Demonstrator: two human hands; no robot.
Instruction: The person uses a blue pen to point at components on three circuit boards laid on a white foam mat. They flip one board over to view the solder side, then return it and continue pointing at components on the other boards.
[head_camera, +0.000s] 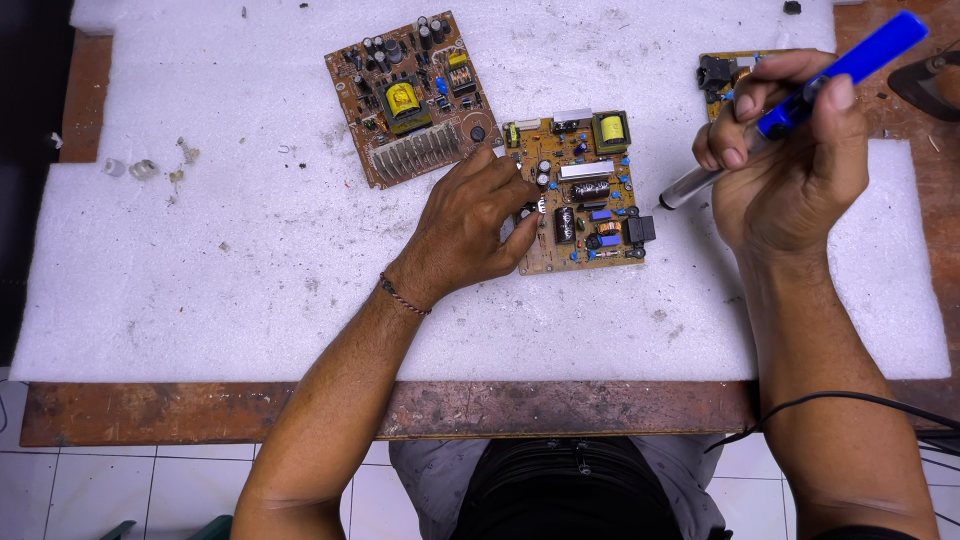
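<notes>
Circuit board (583, 190), brown and crowded with capacitors, a yellow-topped transformer and blue parts, lies flat on the white foam sheet (200, 250) covering the table (200, 412), just beside a second, larger board (410, 98) with a finned heat sink. Left hand (470, 225) pinches a small component at the board's left edge, grip closed on it; right hand (790, 165) holds a blue-handled soldering iron (790, 110) in a closed grip, tip raised clear of the board's right side. Judgement: work is midway, with the part held at the board and the iron not yet applied to any joint.
</notes>
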